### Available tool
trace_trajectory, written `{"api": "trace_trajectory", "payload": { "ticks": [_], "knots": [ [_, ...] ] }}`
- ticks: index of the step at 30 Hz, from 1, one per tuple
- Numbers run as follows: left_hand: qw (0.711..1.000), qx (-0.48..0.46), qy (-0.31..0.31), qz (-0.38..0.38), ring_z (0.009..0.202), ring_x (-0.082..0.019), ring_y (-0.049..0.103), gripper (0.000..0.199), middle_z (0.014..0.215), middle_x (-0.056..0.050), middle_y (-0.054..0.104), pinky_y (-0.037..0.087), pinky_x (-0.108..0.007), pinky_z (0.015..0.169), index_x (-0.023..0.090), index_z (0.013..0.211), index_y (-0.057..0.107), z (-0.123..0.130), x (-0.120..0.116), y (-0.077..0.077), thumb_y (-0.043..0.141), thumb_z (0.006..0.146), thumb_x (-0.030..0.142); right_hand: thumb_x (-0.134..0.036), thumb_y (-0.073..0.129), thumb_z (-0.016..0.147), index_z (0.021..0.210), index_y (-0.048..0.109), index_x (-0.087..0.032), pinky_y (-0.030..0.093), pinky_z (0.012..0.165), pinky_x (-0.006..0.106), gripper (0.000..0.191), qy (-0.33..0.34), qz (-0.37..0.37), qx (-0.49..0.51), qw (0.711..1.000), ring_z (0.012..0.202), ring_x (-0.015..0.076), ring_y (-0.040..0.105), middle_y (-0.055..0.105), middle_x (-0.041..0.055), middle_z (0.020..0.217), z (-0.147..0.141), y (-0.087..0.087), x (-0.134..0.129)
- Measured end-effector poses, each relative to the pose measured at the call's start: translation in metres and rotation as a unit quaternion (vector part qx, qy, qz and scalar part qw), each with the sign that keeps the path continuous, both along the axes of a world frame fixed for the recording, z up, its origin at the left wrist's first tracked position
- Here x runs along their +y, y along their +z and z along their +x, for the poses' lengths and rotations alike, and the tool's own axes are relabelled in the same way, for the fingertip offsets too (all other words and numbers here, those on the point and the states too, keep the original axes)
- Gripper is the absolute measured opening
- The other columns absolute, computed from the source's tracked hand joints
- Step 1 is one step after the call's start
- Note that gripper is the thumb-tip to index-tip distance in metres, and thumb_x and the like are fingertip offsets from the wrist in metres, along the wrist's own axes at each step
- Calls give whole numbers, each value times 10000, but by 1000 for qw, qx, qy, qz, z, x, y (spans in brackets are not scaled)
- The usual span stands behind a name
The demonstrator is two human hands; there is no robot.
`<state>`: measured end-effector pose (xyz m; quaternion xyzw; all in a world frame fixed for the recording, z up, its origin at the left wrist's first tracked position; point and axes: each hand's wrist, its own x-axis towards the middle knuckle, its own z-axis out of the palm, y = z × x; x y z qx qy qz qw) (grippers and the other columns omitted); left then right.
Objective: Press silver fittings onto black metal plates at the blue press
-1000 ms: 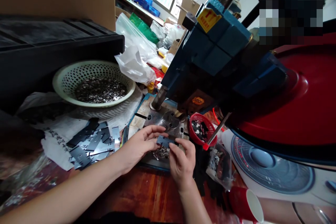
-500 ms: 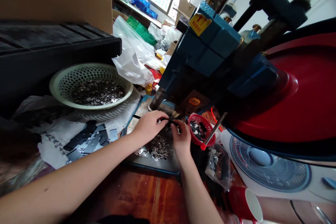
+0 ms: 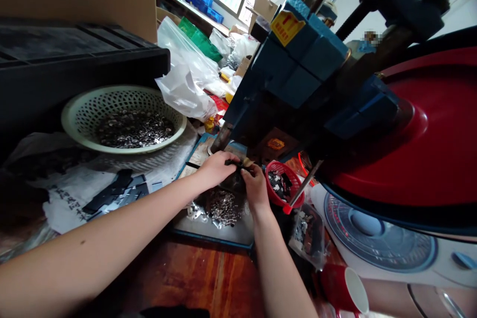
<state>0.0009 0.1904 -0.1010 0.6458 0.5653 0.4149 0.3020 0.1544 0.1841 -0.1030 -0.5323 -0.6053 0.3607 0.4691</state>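
At the left we see a black crate (image 3: 112, 52), and just on its near side a pale green basket (image 3: 84, 112) full of small metal bits (image 3: 137, 129). Nearer to us, flat dark plates (image 3: 112, 194) overlap on a printed white sheet (image 3: 67, 208). Our left hand (image 3: 216, 169) reaches over the base of the blue press (image 3: 298, 77), its fingers bent towards a small dark piece (image 3: 235, 162) at the press's lower part. On the near side of our hands, 1 heap of shiny parts (image 3: 223, 207) lies on the base. Our right hand (image 3: 257, 189) comes at the piece from the right, thumb and fingers curled in; we cannot tell whether either hand pinches it or merely touches it. Right of that stand a red basket (image 3: 276, 198) of scraps, a clear box (image 3: 318, 248), a red mug (image 3: 333, 285) and the press's big red wheel (image 3: 443, 134).
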Motion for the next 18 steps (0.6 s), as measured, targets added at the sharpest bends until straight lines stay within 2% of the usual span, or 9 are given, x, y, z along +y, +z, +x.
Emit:
{"api": "trace_trajectory", "payload": {
  "ticks": [4, 10, 12, 14, 15, 16, 17, 18],
  "knots": [
    [999, -26, -22, -13, 985, -215, 617, 309, 986, -18, 701, 461, -311, 897, 214, 947, 699, 3, 4, -3, 516, 699, 215, -293, 578, 709, 938, 632, -178, 464, 759, 283, 262, 7, -26, 23, 999, 833, 180, 600, 677, 17, 857, -1, 4, -1],
    [999, -39, -23, -17, 992, -221, 615, 313, 973, -26, 702, 451, -333, 925, 212, 920, 701, 4, 3, 1, 494, 687, 185, -302, 583, 697, 927, 618, -171, 466, 698, 280, 267, -13, -40, 20, 999, 767, 176, 591, 659, 17, 808, -3, 6, 1],
    [999, -44, -25, -17, 994, -212, 615, 315, 978, -20, 703, 450, -321, 928, 212, 925, 697, 3, 2, 2, 491, 688, 180, -324, 602, 692, 903, 612, -172, 460, 722, 289, 261, -59, -6, -11, 998, 800, 182, 579, 642, 31, 848, -3, 9, -11],
    [998, -47, -29, -20, 980, -209, 621, 317, 977, -17, 702, 455, -313, 919, 212, 934, 694, 2, 2, 2, 501, 684, 183, -357, 600, 719, 884, 607, -180, 448, 762, 303, 243, -109, 37, -50, 992, 847, 189, 565, 619, 50, 912, -5, 19, -36],
    [998, -49, -32, -23, 967, -207, 626, 320, 975, -15, 702, 460, -308, 911, 212, 940, 692, 1, 1, 2, 506, 681, 184, -374, 571, 763, 881, 604, -187, 445, 782, 307, 223, -106, 46, -56, 992, 854, 185, 562, 613, 54, 933, -7, 27, -53],
    [998, -50, -34, -25, 956, -205, 629, 321, 974, -13, 702, 464, -303, 903, 212, 944, 691, 1, 1, 2, 510, 681, 185, -400, 548, 800, 863, 603, -197, 445, 787, 304, 220, -75, 27, -54, 995, 835, 177, 564, 614, 46, 901, -9, 36, -73],
    [998, -52, -36, -28, 950, -203, 630, 322, 976, -11, 700, 465, -299, 898, 212, 949, 690, 1, 0, 3, 511, 682, 187, -431, 527, 829, 865, 608, -205, 447, 796, 294, 242, 2, -12, -40, 999, 835, 171, 571, 620, 37, 873, -12, 46, -94],
    [998, -52, -37, -29, 952, -201, 629, 323, 982, -10, 698, 463, -298, 899, 213, 954, 687, 1, 0, 3, 509, 685, 188, -475, 502, 853, 891, 617, -216, 455, 784, 276, 286, 125, -81, -21, 989, 845, 164, 582, 632, 31, 876, -15, 56, -114]
  ]
}}
